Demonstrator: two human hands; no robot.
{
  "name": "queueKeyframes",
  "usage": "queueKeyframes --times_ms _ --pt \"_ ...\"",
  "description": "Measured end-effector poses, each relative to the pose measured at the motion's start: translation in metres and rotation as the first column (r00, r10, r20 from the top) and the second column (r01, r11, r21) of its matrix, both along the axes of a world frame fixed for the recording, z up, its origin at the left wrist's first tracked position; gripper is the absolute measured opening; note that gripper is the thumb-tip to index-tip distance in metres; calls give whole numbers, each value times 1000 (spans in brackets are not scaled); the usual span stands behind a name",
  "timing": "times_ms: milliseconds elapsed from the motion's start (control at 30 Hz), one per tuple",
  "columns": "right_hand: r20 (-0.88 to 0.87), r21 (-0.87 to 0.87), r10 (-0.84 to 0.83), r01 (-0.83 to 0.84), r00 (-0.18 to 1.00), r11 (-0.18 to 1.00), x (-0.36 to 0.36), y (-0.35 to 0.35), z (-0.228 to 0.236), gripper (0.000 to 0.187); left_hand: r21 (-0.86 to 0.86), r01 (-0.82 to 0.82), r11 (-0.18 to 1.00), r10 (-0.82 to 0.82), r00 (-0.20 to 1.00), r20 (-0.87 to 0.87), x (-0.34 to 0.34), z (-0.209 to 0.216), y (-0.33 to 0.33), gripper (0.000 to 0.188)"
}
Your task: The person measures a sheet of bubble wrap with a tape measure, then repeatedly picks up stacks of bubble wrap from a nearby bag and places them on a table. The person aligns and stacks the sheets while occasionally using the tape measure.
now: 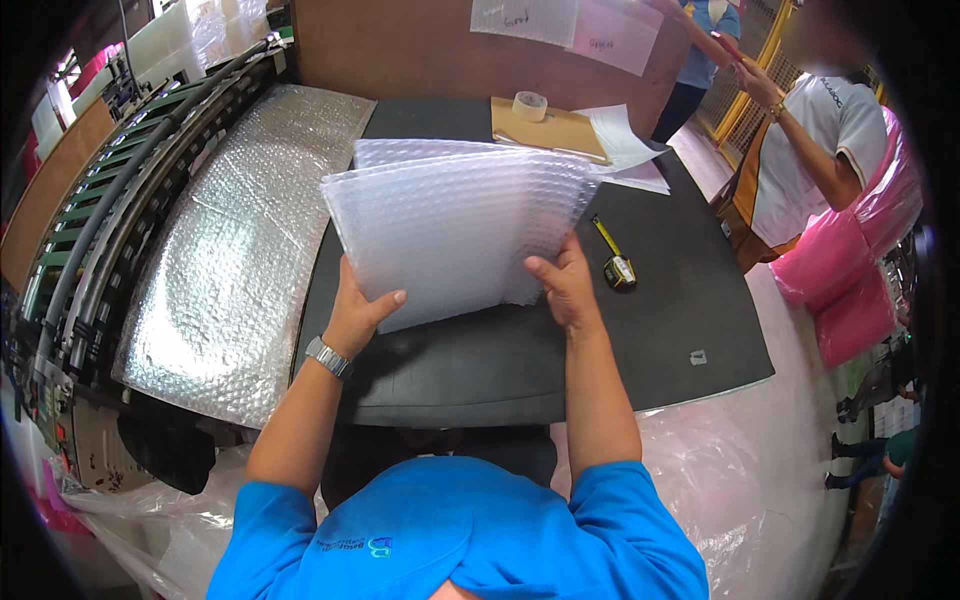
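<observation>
Between my two hands is a stack of clear bubble wrap sheets (450,230), tilted up over the dark work table (470,385). My left hand (358,308) grips the stack's lower left edge, thumb across the front face and fingers hidden behind. At the right edge, my right hand (568,287) holds it the same way, thumb in front. The layers fan slightly apart along the top. A yellow and black tape measure (620,270), its blade partly out, lies just right of my right hand.
A long strip of bubble wrap (235,240) covers the left side, beside a machine with rollers (90,260). Brown cardboard (550,138), a tape roll (529,106) and white sheets (625,140) lie at the back. A person (820,150) stands at the right near pink wrapped rolls (850,300).
</observation>
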State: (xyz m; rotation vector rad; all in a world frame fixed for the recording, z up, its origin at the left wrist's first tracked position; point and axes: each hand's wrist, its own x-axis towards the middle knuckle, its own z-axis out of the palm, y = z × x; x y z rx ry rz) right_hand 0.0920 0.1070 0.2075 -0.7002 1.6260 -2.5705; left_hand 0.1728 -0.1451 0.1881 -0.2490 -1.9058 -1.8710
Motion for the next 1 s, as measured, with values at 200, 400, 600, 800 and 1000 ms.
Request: queueKeyframes --times_ms 200,400,600,800,1000 --pt "-41 169 -28 35 999 985 3 -18 5 60 62 9 998 -16 992 124 13 4 -10 52" --pt "-267 161 -511 560 817 813 8 -21 19 51 4 -126 992 126 992 -14 26 5 -9 50" --pt "-605 251 -334 572 722 781 9 -8 111 22 57 -71 996 71 997 -1 33 6 -12 49" --pt "-539 571 -35 396 842 719 -7 -12 126 18 6 -56 998 56 998 21 35 5 -13 50" --pt "-29 -258 -43 34 999 966 -21 -11 125 19 58 -90 994 89 996 18 34 7 -12 48"
